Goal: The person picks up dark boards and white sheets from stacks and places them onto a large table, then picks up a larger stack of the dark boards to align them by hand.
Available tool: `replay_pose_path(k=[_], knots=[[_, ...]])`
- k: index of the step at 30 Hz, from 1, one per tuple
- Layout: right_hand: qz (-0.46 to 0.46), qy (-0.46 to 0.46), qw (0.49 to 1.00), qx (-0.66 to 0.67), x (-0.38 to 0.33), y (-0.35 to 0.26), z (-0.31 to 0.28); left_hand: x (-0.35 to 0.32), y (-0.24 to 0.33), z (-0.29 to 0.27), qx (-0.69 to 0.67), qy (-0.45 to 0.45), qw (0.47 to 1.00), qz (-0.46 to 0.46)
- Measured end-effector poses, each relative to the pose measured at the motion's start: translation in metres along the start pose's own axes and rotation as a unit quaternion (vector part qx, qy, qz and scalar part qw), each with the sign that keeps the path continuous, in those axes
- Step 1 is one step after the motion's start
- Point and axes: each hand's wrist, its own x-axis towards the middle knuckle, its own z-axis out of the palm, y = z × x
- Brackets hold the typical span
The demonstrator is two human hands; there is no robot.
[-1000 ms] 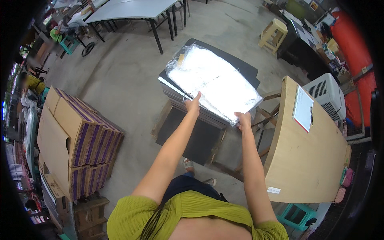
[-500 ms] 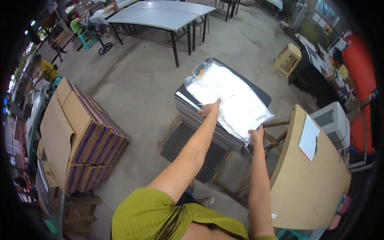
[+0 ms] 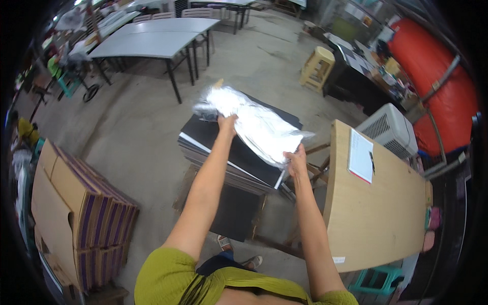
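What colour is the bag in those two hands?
The bag is white, see-through at its left end. The head view shows it best.

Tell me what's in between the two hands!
A shiny white plastic-wrapped bundle lies between the left hand and right hand, over a stack of dark boards. The head view shows it.

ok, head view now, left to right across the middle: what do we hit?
Cardboard stack → white plastic-wrapped bundle, gripped by left hand and right hand → tan board with notepad on it → pink item.
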Motion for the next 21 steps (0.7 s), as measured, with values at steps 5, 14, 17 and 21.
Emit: replay_pose_path(k=[5,14,17,21], knots=[[-0.065,0.038,0.99,0.12,-0.076,-0.028,-0.058,-0.11,0.043,0.121,0.076,-0.218,0.973,-0.006],[-0.222,0.296,0.913,-0.17,-0.366,-0.162,-0.159,-0.371,-0.036,0.204,-0.029,-0.409,0.882,-0.234],[-0.206,0.414,0.85,-0.252,-0.448,-0.169,-0.202,-0.45,-0.12,0.218,-0.047,-0.424,0.82,-0.383],[-0.028,0.332,0.76,-0.558,-0.514,-0.12,-0.315,-0.481,-0.258,0.148,0.168,-0.332,0.717,-0.589]])
